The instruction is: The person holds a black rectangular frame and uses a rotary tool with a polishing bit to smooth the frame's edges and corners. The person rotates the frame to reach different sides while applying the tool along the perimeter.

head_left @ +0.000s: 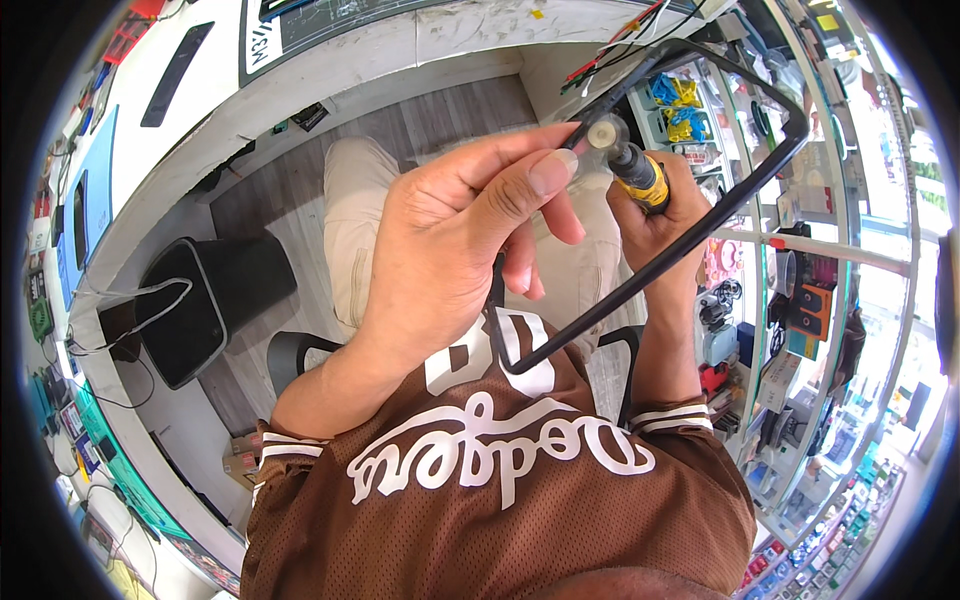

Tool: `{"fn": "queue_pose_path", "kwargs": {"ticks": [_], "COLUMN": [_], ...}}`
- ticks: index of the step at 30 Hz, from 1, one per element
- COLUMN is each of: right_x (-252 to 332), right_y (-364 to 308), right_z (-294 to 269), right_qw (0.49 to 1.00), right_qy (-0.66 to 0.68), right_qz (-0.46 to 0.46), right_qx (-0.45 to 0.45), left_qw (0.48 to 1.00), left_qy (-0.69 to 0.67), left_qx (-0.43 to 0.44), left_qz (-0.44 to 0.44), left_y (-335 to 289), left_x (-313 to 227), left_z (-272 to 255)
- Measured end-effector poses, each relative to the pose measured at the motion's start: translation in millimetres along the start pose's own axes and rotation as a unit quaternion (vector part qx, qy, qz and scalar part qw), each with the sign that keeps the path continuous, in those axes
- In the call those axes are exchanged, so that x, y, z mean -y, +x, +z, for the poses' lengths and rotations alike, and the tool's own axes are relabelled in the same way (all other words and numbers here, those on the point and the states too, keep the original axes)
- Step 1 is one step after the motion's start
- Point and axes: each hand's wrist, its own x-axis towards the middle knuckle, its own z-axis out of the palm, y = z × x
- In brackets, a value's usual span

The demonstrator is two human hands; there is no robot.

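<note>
My left hand (455,220) pinches a thin black rectangular frame (650,265) between thumb and fingers, near its far left side. The frame is held tilted in the air above my lap, and its middle is see-through. My right hand (665,215) is wrapped round a yellow and black rotary tool (640,183). A small pale round wheel (603,134) sits at the tool's tip, close to my left fingertips and the frame's edge. The wheel's rim looks blurred. Whether it touches the frame I cannot tell.
A white workbench (420,75) curves along the far and left sides, with a dark flat phone-like panel (178,75) on it. Red and black wires (610,60) hang at its far right end. A black bin (215,300) stands below left; glass shelves (830,250) with goods line the right.
</note>
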Motion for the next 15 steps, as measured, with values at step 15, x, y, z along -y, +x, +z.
{"fn": "queue_pose_path", "kwargs": {"ticks": [15], "right_x": [1.1], "right_y": [2.9], "right_z": [-1.1], "right_qw": [1.0], "right_qy": [-0.016], "right_qz": [-0.017], "right_qx": [-0.01], "left_qw": [1.0], "left_qy": [0.006], "left_qx": [-0.01], "left_qz": [0.005], "left_y": [-1.1], "left_x": [2.3], "left_z": [-0.5]}}
